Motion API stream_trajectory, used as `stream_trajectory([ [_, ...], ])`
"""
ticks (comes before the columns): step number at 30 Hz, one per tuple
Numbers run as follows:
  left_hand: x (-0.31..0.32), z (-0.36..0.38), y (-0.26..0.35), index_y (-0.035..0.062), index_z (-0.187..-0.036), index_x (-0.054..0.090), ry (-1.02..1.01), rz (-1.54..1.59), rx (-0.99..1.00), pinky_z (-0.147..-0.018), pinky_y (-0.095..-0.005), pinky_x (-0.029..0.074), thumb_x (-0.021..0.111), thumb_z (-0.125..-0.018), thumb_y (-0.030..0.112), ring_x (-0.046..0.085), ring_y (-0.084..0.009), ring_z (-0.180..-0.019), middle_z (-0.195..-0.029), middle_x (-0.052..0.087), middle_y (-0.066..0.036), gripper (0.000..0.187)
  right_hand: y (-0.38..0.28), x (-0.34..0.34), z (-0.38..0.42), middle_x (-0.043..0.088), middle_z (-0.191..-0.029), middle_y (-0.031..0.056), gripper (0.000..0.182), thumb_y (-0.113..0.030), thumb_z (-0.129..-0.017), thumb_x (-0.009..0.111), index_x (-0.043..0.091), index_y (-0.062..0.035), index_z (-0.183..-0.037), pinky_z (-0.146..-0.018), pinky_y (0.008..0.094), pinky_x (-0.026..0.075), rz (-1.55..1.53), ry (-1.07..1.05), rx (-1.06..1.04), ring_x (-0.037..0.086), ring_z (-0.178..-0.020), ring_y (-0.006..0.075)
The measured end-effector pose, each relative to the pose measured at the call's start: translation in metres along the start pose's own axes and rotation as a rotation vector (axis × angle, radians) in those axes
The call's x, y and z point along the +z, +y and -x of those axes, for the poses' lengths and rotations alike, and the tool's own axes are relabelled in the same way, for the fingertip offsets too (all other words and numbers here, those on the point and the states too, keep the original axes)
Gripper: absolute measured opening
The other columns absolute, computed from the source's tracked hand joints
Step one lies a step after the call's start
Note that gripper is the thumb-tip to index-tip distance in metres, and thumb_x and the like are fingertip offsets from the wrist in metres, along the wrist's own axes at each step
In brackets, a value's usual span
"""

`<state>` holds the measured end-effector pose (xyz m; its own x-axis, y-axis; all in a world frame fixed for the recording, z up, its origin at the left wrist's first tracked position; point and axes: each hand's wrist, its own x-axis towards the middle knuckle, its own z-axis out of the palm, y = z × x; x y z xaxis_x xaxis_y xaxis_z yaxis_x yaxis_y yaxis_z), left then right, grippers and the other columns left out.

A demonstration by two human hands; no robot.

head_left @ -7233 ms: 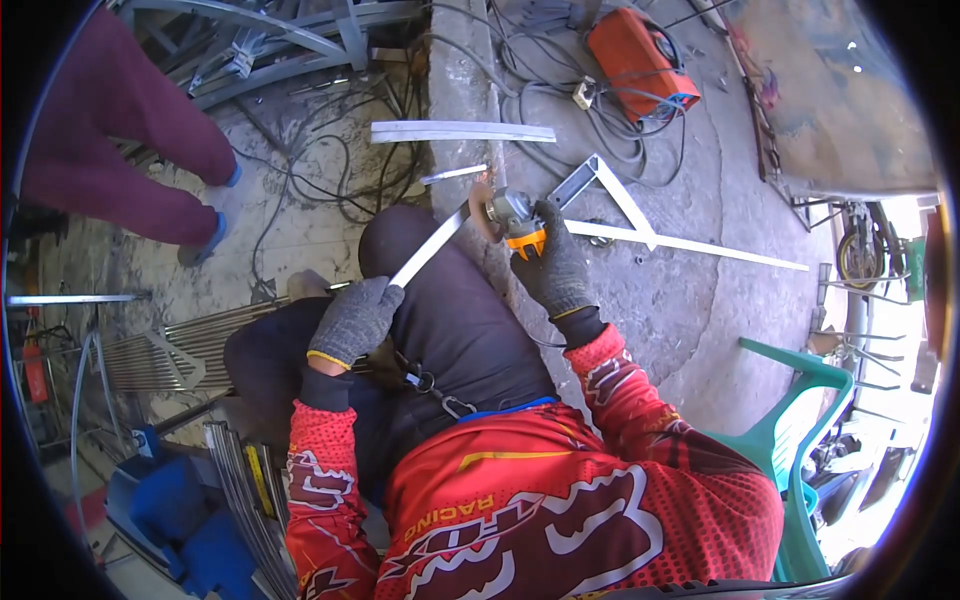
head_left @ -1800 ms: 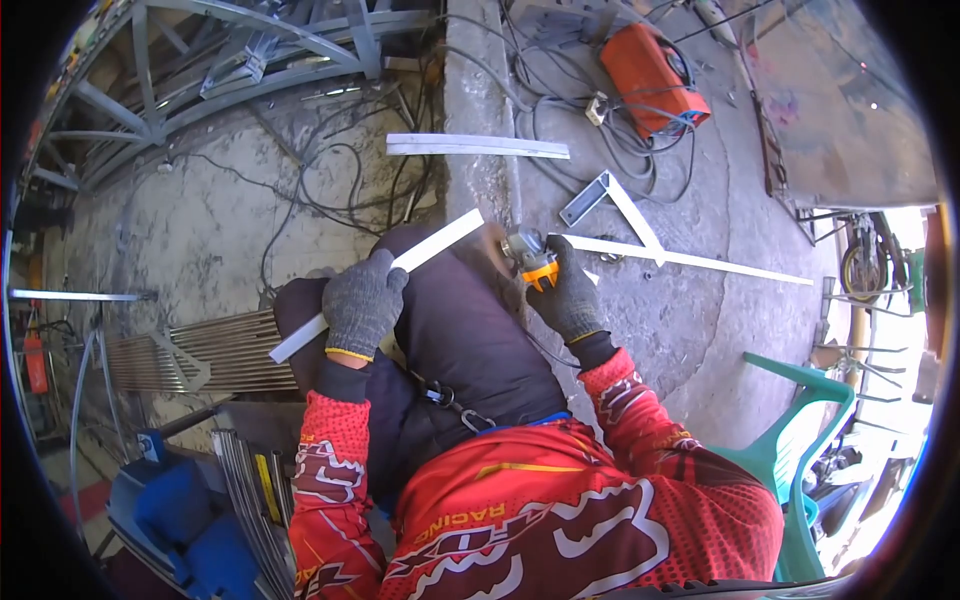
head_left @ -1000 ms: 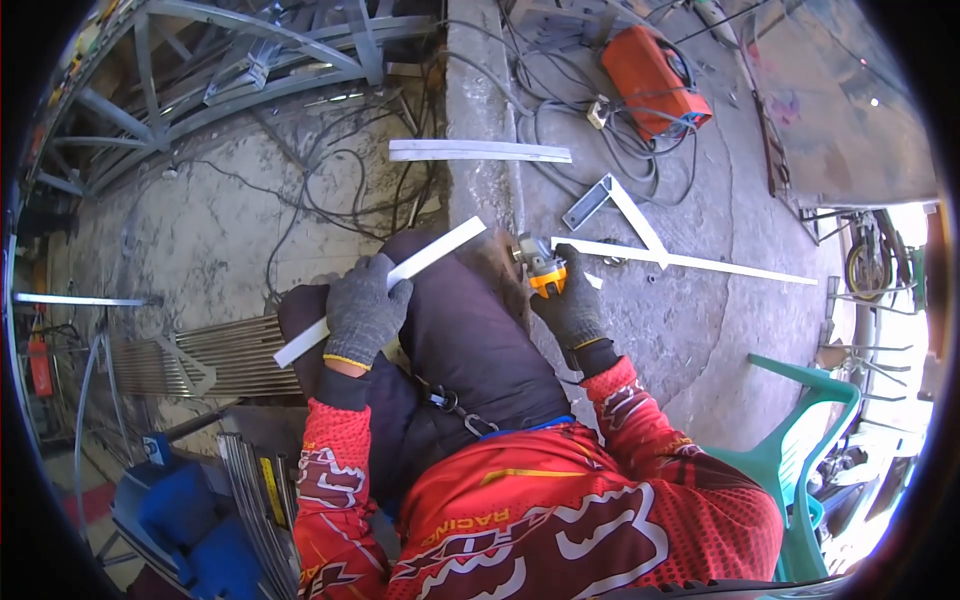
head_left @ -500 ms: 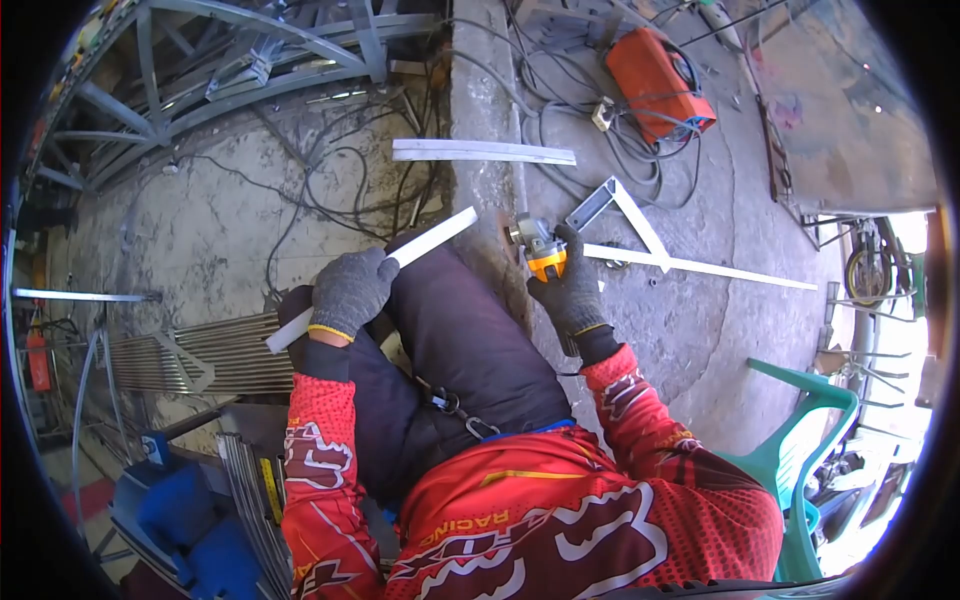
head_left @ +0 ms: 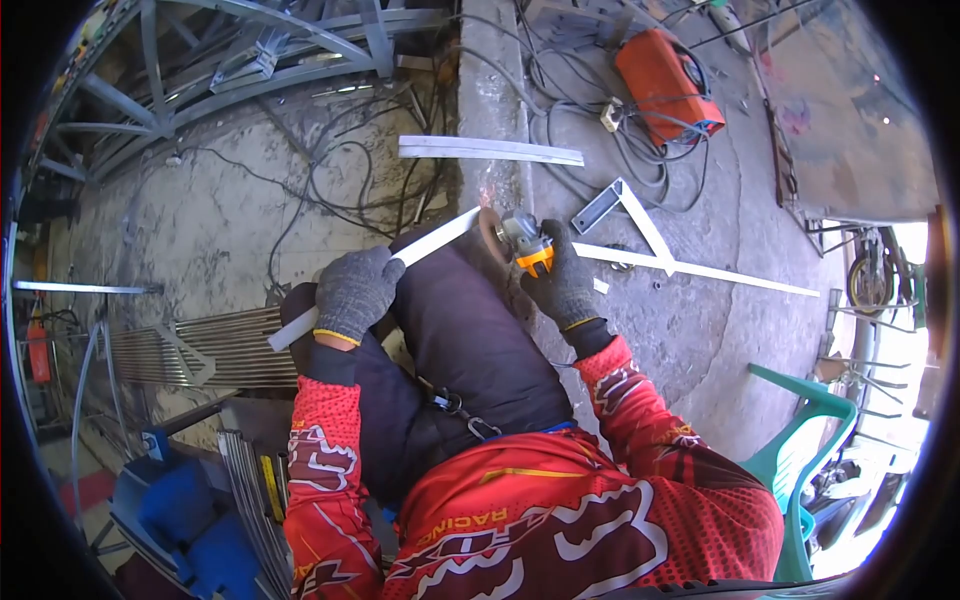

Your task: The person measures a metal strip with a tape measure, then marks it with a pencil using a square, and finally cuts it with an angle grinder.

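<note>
My left hand, in a dark grey knit glove, is closed round a light metal bar that lies slantwise over my thighs. In my gloved right hand is an angle grinder with an orange-yellow part. Its brown disc is at the bar's upper end, where a few reddish sparks seem to show. Just right of the right hand, a metal try square and a long thin metal strip lie on the concrete.
Ahead lie two metal lengths across the concrete ledge. An orange-red machine with coiled cables stands at upper right. Many metal tubes are to the left. A green plastic chair is at right, steel trusses at upper left.
My right hand has brought the grinder slightly left and up, so its disc now meets the bar's end. My left hand keeps its hold on the bar. The view has shifted a little.
</note>
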<state>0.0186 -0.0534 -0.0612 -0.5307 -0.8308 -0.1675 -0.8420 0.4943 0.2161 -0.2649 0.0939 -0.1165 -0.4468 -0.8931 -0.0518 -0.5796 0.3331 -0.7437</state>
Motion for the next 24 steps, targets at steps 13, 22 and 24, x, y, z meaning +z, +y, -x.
stream_trajectory([
  [13, 0.004, 0.000, 0.001, 0.0104, -0.092, 0.068, 0.041, -0.025, 0.038, -0.074, -0.0570, 0.053, 0.059, -0.098, 0.042, 0.070, -0.0418, -0.083, -0.083, 0.071, -0.019, 0.034, 0.008, -0.001, 0.011, 0.067, -0.124, 0.0261, 0.081, -0.019, -0.077, 0.086, 0.044, -0.0088, -0.145, -0.096, 0.0459, 0.054, -0.106, 0.042, 0.073, 0.067, -0.118, 0.0425],
  [22, 0.009, 0.001, -0.002, 0.0104, -0.092, 0.068, 0.075, -0.047, 0.036, -0.074, -0.0570, 0.052, 0.058, -0.099, 0.042, 0.070, -0.0422, -0.081, -0.083, 0.071, -0.018, 0.034, 0.004, 0.008, -0.001, 0.066, -0.121, 0.0223, 0.081, -0.008, -0.073, 0.082, 0.043, -0.0081, -0.144, -0.095, 0.0436, 0.053, -0.108, -0.021, 0.063, 0.066, -0.114, 0.0361],
  [24, 0.009, -0.001, -0.002, 0.0105, -0.092, 0.067, 0.065, -0.053, 0.037, -0.074, -0.0571, 0.052, 0.058, -0.099, 0.042, 0.070, -0.0421, -0.081, -0.083, 0.071, -0.018, 0.034, 0.015, 0.013, 0.003, 0.066, -0.120, 0.0224, 0.080, -0.009, -0.073, 0.083, 0.043, -0.0082, -0.143, -0.095, 0.0436, 0.053, -0.112, -0.004, 0.043, 0.066, -0.113, 0.0355],
])
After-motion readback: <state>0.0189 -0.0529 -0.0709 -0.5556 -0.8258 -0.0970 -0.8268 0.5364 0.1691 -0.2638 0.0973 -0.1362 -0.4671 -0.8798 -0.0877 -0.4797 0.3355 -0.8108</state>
